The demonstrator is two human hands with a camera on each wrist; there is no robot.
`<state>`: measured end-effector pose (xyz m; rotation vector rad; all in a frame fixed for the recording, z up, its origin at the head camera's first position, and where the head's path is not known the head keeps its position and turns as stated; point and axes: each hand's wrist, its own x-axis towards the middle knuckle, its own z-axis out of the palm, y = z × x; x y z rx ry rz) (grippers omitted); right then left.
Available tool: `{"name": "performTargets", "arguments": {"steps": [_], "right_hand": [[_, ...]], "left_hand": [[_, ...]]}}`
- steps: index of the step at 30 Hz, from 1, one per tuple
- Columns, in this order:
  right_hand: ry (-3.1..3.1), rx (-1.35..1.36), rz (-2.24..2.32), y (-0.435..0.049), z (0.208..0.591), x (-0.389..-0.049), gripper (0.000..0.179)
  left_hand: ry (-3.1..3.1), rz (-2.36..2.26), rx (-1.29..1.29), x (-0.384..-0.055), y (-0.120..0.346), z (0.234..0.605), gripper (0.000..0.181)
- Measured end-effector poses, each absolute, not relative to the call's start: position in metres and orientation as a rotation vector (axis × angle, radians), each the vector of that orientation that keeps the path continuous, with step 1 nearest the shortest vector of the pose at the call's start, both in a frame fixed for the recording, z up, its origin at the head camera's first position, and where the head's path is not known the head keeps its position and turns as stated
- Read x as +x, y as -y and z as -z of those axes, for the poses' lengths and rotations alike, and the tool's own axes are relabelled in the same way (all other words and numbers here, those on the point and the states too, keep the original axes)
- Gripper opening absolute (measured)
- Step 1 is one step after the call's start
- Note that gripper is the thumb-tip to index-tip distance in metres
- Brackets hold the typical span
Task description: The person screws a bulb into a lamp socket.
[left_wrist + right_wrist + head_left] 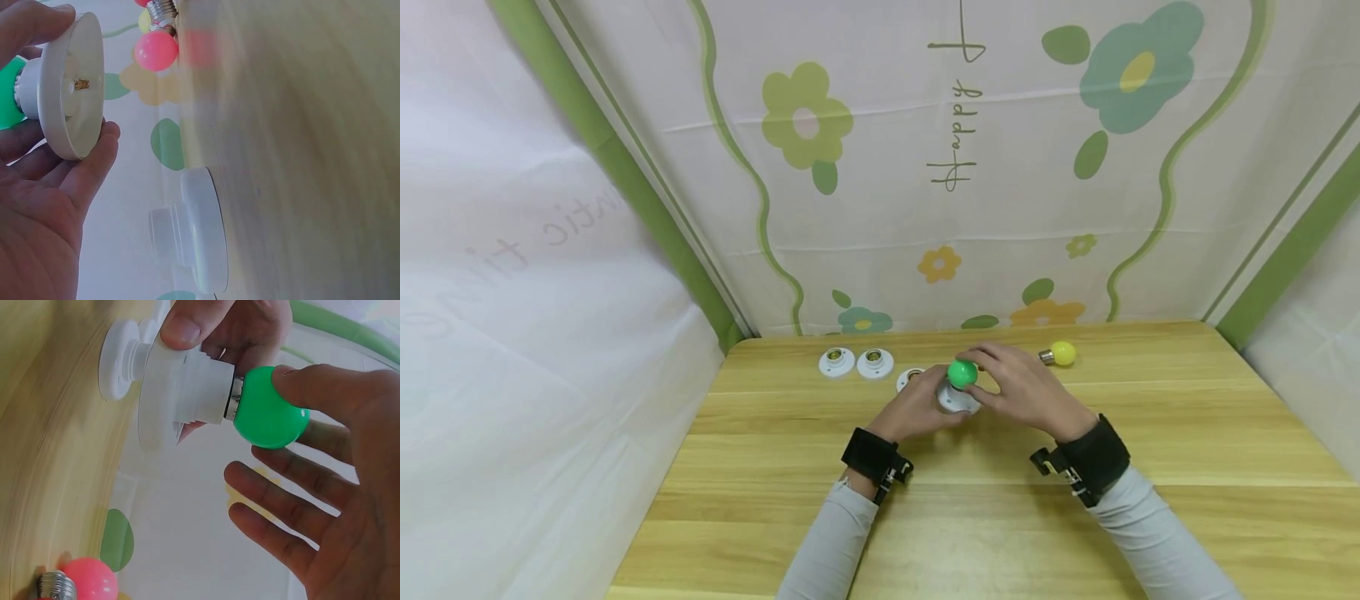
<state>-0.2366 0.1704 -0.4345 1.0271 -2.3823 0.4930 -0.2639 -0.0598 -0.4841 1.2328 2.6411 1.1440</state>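
My left hand point(934, 402) grips a white lamp socket point(957, 400) just above the wooden table point(970, 508); its thumb and fingers point(94, 150) clasp the round base point(74, 87). A green bulb point(269, 407) sits screwed into that socket point(184, 394). My right hand point(1003, 377) hovers over the bulb point(962, 372). One digit point(315, 387) touches the bulb's top. The other fingers point(281, 494) are spread straight and stay apart from it.
Two white sockets point(837, 362) point(875, 362) stand at the table's back left, and a third point(910, 379) stands just left of my hands. A yellow bulb point(1063, 353) lies at the back right. A pink bulb point(90, 581) lies by the flowered backdrop.
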Motion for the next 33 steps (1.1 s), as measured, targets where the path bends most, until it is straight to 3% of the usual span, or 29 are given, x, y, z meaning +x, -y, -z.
{"name": "performTargets", "arguments": {"steps": [11, 18, 33], "right_hand": [[2.399, 0.942, -0.511, -0.1682, 0.4362, -0.2361, 0.048], [2.477, 0.902, -0.509, -0.1702, 0.4342, -0.2351, 0.068], [2.488, 1.058, -0.541, -0.1700, 0.4307, -0.2341, 0.049]], "left_hand": [[-2.666, -1.096, 1.212, -0.2624, 0.0587, 0.4826, 0.065], [-2.678, -1.082, 1.204, -0.2619, 0.0582, 0.4813, 0.065], [-2.630, -1.139, 1.216, -0.2628, 0.0583, 0.4819, 0.073]]}}
